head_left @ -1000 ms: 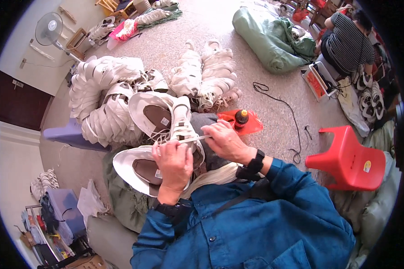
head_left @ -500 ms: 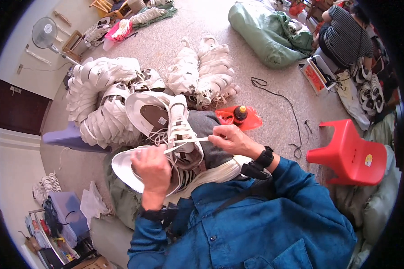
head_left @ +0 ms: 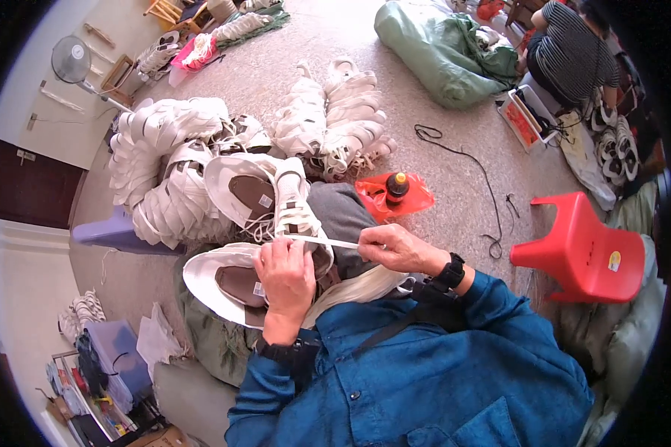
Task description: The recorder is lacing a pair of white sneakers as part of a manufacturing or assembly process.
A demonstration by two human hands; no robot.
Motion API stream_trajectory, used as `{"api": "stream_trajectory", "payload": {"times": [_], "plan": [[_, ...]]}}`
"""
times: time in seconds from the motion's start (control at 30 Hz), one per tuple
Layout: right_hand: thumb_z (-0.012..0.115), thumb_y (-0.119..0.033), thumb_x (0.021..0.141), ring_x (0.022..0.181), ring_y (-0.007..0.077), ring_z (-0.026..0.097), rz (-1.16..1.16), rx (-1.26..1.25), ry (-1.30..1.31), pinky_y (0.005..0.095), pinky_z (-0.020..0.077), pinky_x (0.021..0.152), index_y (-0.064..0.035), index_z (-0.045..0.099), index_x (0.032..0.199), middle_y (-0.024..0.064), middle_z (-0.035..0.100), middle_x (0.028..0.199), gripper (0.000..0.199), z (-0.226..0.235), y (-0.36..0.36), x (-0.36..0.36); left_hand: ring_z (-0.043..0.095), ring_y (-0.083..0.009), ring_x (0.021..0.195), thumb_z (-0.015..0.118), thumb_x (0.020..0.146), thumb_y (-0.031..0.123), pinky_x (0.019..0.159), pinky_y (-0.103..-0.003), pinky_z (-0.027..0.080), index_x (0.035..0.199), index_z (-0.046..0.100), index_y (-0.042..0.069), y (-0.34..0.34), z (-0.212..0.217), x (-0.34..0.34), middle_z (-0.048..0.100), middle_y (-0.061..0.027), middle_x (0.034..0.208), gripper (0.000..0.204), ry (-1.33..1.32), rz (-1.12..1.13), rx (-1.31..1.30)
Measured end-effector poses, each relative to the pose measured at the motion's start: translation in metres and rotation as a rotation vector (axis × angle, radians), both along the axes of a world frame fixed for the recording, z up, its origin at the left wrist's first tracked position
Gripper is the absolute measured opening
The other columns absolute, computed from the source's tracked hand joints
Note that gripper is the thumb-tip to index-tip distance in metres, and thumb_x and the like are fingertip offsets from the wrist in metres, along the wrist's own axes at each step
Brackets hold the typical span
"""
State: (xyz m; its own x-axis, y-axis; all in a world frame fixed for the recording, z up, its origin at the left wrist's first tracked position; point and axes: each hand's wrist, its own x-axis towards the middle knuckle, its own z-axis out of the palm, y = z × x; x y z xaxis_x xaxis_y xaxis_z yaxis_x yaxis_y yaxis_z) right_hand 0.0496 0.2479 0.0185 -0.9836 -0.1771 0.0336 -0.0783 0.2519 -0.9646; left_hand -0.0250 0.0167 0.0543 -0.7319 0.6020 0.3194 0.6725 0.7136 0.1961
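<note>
A white shoe [head_left: 293, 197] with a partly laced front rests in front of me, over grey cloth on my lap. My right hand [head_left: 401, 249] is closed in a pinch on a flat white shoelace [head_left: 332, 242], which runs taut from the shoe's eyelets. My left hand [head_left: 285, 274] presses its bent fingers together at the near end of the lacing; what they grip is hidden beneath them. Beside it on the left are two more white shoes, an upper one [head_left: 235, 186] and a lower one [head_left: 215, 277], brown inside. A bundle of pale laces [head_left: 361, 292] lies across my lap.
Long stacks of white shoes [head_left: 179, 212] stand ahead, some on a purple stool [head_left: 108, 232]. A dark bottle [head_left: 397, 186] sits on a red bag [head_left: 417, 201]. At right is a red stool [head_left: 593, 249]. A person [head_left: 574, 56] sits far right near a green sack [head_left: 447, 59].
My left hand has moved right and down, in against the shoe's lacing. My right hand has shifted slightly right and down, still pulling the shoelace taut.
</note>
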Motion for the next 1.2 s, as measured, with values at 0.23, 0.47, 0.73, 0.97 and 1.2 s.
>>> {"api": "stream_trajectory", "payload": {"times": [0.23, 0.47, 0.73, 0.97, 1.2], "plan": [[0.053, -0.025, 0.102, 0.076, 0.0075, 0.058, 0.023, -0.476, -0.147, 0.0247, 0.0497, 0.071, -0.0021, 0.062, 0.087, -0.0005, 0.063, 0.081, 0.029, 0.019, 0.003, -0.008, 0.053, -0.0253, 0.099, 0.072, 0.075, 0.014, 0.096, -0.046, 0.033, 0.091, 0.067, 0.009, 0.018, -0.017, -0.009, 0.057, -0.0049, 0.097, 0.017, 0.157, -0.013, -0.015], [0.056, -0.024, 0.101, 0.092, 0.0103, 0.064, -0.134, -0.655, -0.192, 0.0269, 0.0514, 0.084, -0.0005, 0.068, 0.111, 0.0041, 0.069, 0.099, 0.028, 0.011, 0.018, -0.005, 0.056, -0.0213, 0.092, 0.069, 0.082, 0.009, 0.097, -0.044, 0.033, 0.094, 0.069, 0.011, 0.015, -0.01, -0.016, 0.061, -0.0015, 0.091, 0.012, 0.202, -0.061, -0.052], [0.05, -0.024, 0.099, 0.115, 0.032, 0.06, -0.07, -1.329, -0.11, 0.0447, 0.0388, 0.11, 0.0018, 0.068, 0.105, 0.0201, 0.067, 0.113, 0.032, 0.026, 0.048, -0.001, 0.057, -0.0236, 0.097, 0.067, 0.081, 0.008, 0.104, -0.049, 0.031, 0.109, 0.071, 0.012, -0.055, 0.014, -0.03, 0.063, -0.0034, 0.096, 0.028, 0.275, 0.069, -0.196], [0.045, -0.033, 0.103, 0.084, 0.0244, 0.061, -0.09, -1.424, -0.096, 0.0516, 0.0476, 0.095, -0.0049, 0.059, 0.089, 0.0071, 0.056, 0.084, 0.034, 0.012, 0.084, 0.012, 0.062, -0.0277, 0.084, 0.068, 0.087, 0.011, 0.081, -0.04, 0.049, 0.11, 0.067, 0.0, -0.016, 0.014, 0.009, 0.063, -0.0132, 0.092, 0.025, -0.284, 0.037, 0.21], [0.05, -0.023, 0.104, 0.072, 0.0171, 0.061, -0.258, -1.257, -0.045, 0.0365, 0.0552, 0.076, -0.0051, 0.056, 0.104, 0.0042, 0.058, 0.082, 0.02, 0.02, 0.098, 0.009, 0.06, -0.0233, 0.065, 0.07, 0.088, 0.012, 0.061, -0.036, 0.049, 0.098, 0.065, -0.003, 0.025, -0.02, 0.008, 0.062, -0.0132, 0.081, 0.018, -0.546, 0.11, 0.378]]}}
